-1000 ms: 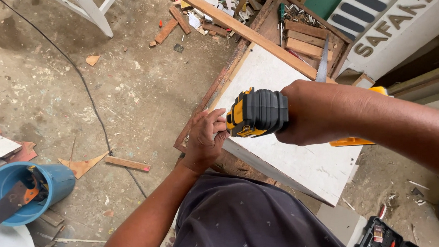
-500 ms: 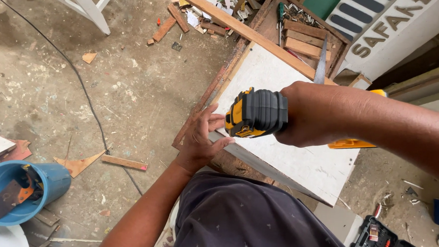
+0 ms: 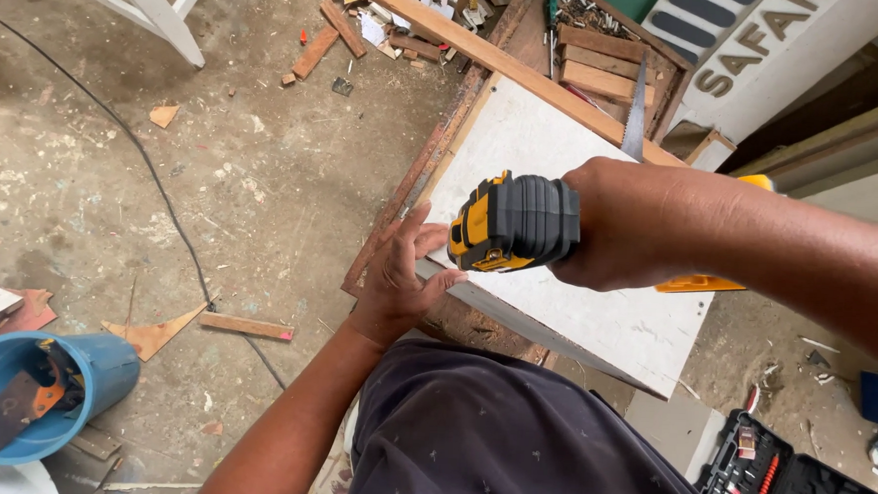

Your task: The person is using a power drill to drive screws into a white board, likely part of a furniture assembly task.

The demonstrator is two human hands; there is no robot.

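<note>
Dusty concrete floor spreads to your left, littered with wood offcuts and crossed by a thin black cable; that side has the most open room. Your white board lies on a wooden frame straight ahead, its near edge just above your lap.

Your right hand is closed around the handle of the yellow and black power drill, whose battery end points left over the board's near left part. Your left hand lies with fingers spread and loose at the board's near left corner, touching its edge and grasping nothing; that grip is open.

Against the frame from half a second ago, your left hand has slid a little closer to the drill's battery, fingertips now just beside it, while your right hand and the drill sit much as they were.

A long wooden batten runs diagonally along the board's far edge, and a handsaw stands just beyond it. To your right the board's edge drops to the floor, where an open black tool case lies. A blue bucket holding a saw sits well apart at your lower left.
</note>
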